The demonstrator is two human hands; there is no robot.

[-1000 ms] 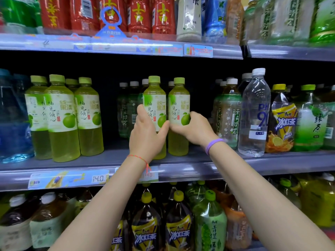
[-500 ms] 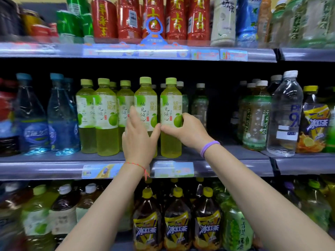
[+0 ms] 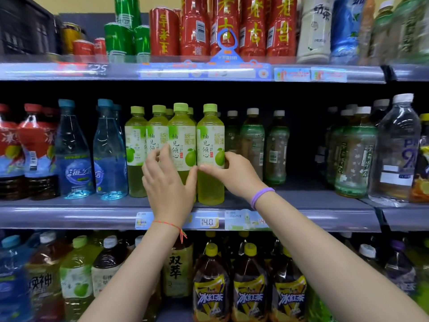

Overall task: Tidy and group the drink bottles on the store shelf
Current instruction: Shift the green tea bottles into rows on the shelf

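Head view shows the middle shelf [image 3: 69,212] with two pomelo bottles at its front lip, one under each hand. The left hand [image 3: 167,182] has its fingers and thumb wrapped round the left bottle [image 3: 181,140], fingertips showing at the 9 o'clock side of its label. The right hand [image 3: 232,173] pinches the right bottle [image 3: 210,145], thumb across the front at the label's lower edge and fingers curled at its 3 o'clock side. Both bottles stand upright and close together; I cannot tell whether they touch. At 9 o'clock of them stand more of the same green-capped bottles [image 3: 137,147], the nearest pressed close against the left bottle, and beyond those the blue water bottles [image 3: 109,154].

Likely trouble, as I judge it:
- The held pair sits at the very front of the shelf. A pull toward 6 o'clock could take a base over the lip and drop the bottle onto the lower rows.
- Sliding further toward 9 o'clock would push the left bottle into the group, and a hard shove could tip one of those, or knock it into the blue ones.
- Both grips are at or below the label, well under the caps, so a quick push may rock the tall bottles over.
- At 3 o'clock the dark tea bottles [image 3: 253,145] stand just behind the right hand; a careless withdrawal of that wrist could catch one.
- A label left turned away would spoil the facing.
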